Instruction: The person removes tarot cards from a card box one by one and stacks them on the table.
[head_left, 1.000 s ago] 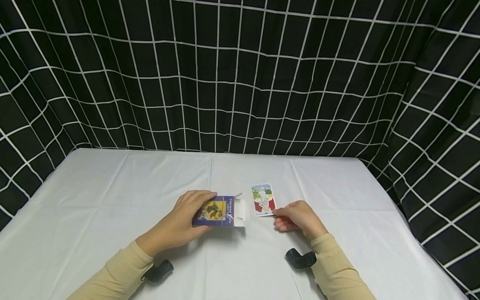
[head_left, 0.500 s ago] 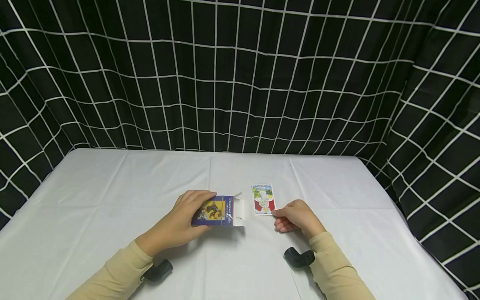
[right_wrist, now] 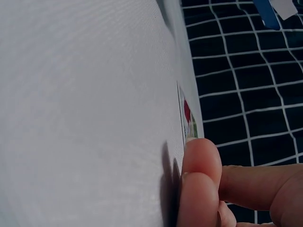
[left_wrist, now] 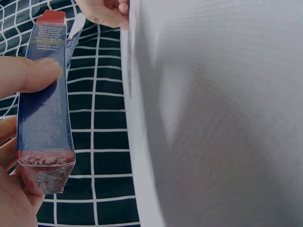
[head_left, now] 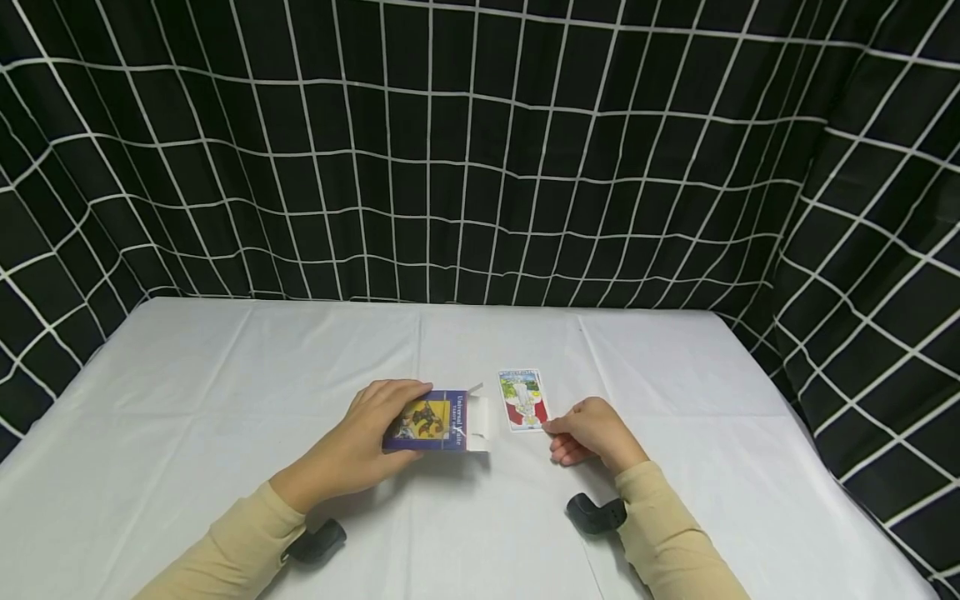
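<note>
My left hand (head_left: 367, 437) grips a blue tarot card box (head_left: 427, 421) with a yellow picture on its front. The box's white end flap (head_left: 478, 423) stands open on the right. In the left wrist view, the thumb presses the blue narrow side of the box (left_wrist: 47, 113), with the fingers behind it. To the right of the box, a tarot card (head_left: 523, 398) shows a white-robed figure upside down. My right hand (head_left: 596, 433) pinches its near right corner between thumb and finger. From the right wrist, only a thin strip of the card (right_wrist: 187, 111) shows beyond the fingertips.
A white cloth (head_left: 225, 367) covers the table. Black fabric with a white grid (head_left: 450, 150) hangs behind it and at both sides. Black wrist devices (head_left: 596, 514) sit below both wrists, close to the cloth.
The card's far end has swung slightly left, while the right hand keeps its pinch and has shifted only a little. The left hand and box have stayed almost still.
</note>
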Motion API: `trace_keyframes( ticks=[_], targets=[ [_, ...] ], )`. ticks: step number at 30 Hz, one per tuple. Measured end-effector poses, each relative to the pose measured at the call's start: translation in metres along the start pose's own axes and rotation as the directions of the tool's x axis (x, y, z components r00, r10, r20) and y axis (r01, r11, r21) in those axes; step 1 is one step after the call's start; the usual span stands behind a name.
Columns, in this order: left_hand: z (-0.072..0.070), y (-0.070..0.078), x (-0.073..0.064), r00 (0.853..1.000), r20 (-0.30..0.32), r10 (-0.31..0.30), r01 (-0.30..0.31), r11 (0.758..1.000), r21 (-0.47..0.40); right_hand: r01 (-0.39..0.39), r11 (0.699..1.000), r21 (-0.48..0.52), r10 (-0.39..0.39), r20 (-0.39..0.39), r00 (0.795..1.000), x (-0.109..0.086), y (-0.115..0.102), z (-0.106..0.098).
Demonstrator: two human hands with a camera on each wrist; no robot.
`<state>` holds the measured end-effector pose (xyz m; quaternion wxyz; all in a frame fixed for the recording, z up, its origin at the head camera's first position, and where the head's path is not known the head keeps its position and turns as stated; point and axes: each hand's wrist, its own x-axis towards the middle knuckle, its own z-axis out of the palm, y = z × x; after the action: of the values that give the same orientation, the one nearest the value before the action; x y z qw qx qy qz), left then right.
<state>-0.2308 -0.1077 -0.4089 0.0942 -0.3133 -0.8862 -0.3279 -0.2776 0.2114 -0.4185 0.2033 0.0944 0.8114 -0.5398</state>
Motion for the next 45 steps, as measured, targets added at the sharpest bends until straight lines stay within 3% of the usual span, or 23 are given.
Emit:
trace_keyframes(
  ticks=[11, 19, 26, 35, 45],
  targets=[
    [0.0, 0.0, 0.0, 1.0, 0.002, -0.009, 0.009, 1.0, 0.0, 0.016, 1.0, -0.023, -0.017, -0.027, 0.999, 0.002, 0.001, 0.003],
    [0.0, 0.0, 0.0, 1.0, 0.002, -0.011, 0.011, 1.0, -0.001, 0.027, 1.0, -0.001, -0.027, 0.0, 1.0, -0.001, 0.0, -0.004],
    [0.001, 0.0, 0.0, 1.0, 0.007, -0.008, 0.008, 1.0, -0.002, 0.189, 0.977, 0.101, -0.18, -0.092, 0.979, -0.015, -0.017, -0.01],
    [0.001, 0.001, 0.001, 1.0, -0.006, -0.003, 0.003, 1.0, -0.003, 0.318, 0.935, 0.157, -0.308, -0.083, 0.948, -0.042, -0.04, 0.015],
    [0.001, 0.002, 0.001, 1.0, -0.006, -0.002, 0.002, 1.0, -0.007, 0.364, 0.912, 0.189, -0.357, -0.071, 0.931, -0.052, -0.052, 0.04]
  ],
)
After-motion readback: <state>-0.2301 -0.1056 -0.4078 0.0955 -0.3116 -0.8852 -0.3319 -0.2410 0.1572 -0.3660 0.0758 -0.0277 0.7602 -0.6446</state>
